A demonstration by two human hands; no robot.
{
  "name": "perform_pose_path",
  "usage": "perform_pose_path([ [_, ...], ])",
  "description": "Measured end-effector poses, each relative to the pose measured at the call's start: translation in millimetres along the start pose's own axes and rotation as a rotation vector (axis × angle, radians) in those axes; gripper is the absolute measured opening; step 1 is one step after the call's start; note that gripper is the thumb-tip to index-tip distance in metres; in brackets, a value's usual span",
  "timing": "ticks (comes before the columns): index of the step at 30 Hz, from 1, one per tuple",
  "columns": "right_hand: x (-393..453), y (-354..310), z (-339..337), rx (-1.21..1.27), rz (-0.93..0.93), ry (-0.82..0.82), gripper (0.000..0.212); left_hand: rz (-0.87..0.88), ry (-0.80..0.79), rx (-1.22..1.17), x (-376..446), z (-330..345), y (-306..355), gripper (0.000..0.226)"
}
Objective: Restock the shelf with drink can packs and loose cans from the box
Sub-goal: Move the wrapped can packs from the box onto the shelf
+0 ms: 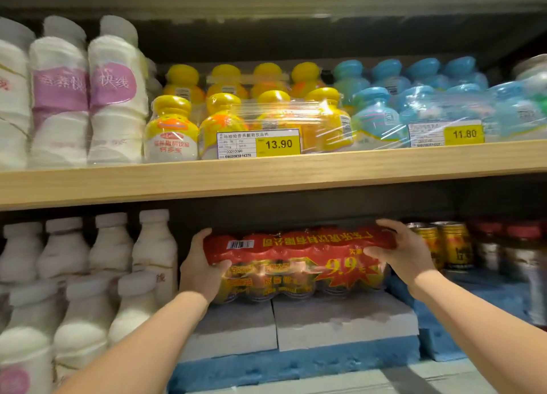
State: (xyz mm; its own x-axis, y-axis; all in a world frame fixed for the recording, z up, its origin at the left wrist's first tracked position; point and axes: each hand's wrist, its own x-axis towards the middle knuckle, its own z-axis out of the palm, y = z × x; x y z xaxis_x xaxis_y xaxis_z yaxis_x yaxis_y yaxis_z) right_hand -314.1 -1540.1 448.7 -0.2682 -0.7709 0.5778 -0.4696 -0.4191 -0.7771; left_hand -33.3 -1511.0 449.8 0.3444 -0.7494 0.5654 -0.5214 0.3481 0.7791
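Observation:
A shrink-wrapped pack of drink cans (296,263), red on top and yellow below with a 9.9 price burst, sits in the lower shelf bay on white foam blocks (340,319). My left hand (201,269) grips the pack's left end, thumb on the front. My right hand (399,251) grips its right end, fingers curled over the top. Loose gold and red cans (450,245) stand upright just right of the pack.
White bottles (88,275) fill the lower shelf to the left. Blue foam slabs (296,364) lie under the white blocks. The wooden shelf board (266,174) above carries yellow bottle packs (251,121), blue packs (429,103) and white bottles (88,97). Dark jars (518,251) stand far right.

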Motion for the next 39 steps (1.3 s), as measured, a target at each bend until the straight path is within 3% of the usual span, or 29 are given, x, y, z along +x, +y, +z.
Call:
perform_pose_path([
  [7, 9.3, -0.5, 17.3, 0.075, 0.015, 0.054, 0.059, -0.042, 0.048, -0.006, 12.8, 14.9, -5.8, 0.054],
  [22, 22.1, 3.3, 40.5, 0.054, 0.095, 0.021, 0.055, -0.133, 0.134, 0.044, 29.5, 32.0, -20.7, 0.057],
  [30, 21.7, 11.9, 39.3, 0.089, 0.153, -0.069, 0.061, -0.139, 0.084, 0.076, 27.6, 33.2, -23.9, 0.062],
  [39, 12.1, 16.2, 38.9, 0.129, 0.186, -0.122, 0.064, -0.171, 0.026, -0.088, 16.4, 37.8, -36.7, 0.068],
])
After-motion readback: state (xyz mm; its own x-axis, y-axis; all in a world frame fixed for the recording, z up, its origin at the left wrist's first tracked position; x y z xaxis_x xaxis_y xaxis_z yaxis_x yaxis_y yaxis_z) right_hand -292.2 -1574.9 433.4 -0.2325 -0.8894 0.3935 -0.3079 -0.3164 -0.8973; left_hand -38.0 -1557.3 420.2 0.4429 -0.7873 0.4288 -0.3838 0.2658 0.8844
